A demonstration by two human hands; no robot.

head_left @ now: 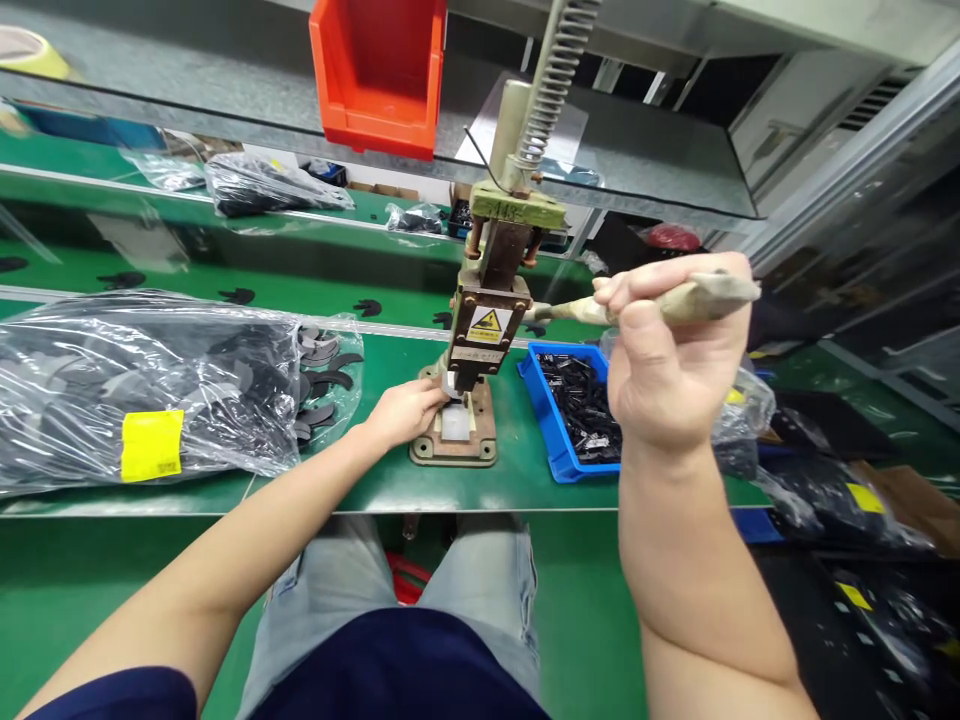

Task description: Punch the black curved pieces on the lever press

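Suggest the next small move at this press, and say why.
I'd probably ease the left hand clear of the press head before the lever is worked: its fingers sit right beside the head's lower end, the right hand is closed around the lever, and a warning label marks the head.

Everything's super green in here: shiny green worktop (517, 490) with a thin pale front edge, and a matching green floor (585, 590) under it. Behind that there's a long green strip (300, 255) between pale rails, kinda conveyor-looking. A grey shelf (187, 60) with a dark lip hangs over it. Metal framing (847, 150) cuts across the upper right, and past that it's pretty dim and blurry.
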